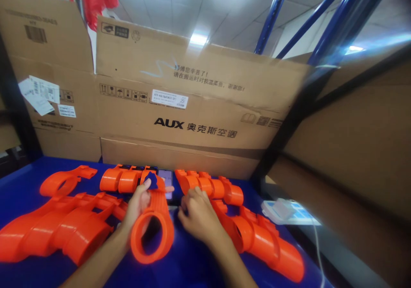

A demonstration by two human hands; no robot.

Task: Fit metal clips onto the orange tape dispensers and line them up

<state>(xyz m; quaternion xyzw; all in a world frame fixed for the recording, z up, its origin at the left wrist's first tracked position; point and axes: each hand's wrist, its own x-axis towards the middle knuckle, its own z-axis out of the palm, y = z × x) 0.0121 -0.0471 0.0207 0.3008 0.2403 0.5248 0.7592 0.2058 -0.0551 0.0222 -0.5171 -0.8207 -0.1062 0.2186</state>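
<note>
My left hand (140, 200) is closed round the upper arm of an orange plastic ring part (150, 253), whose large open ring hangs down towards me. A small dark blue piece (150, 181) sits at the top of this part, by my thumb. To the right, apart from the part, my right hand (195, 211) is curled with its fingers bent down and in. Its fingertips are turned away, so what they hold, if anything, is hidden. Behind the hands lies a phone (165, 181) with its screen lit.
Rows of similar orange parts lie at left (51, 228), back left (126, 181), back right (205, 185) and right (266, 241) on the blue tabletop (189, 266). A cardboard sheet (128, 121) stands behind. A black post (279, 133) rises at right, near a white-and-blue box (285, 211) and cable.
</note>
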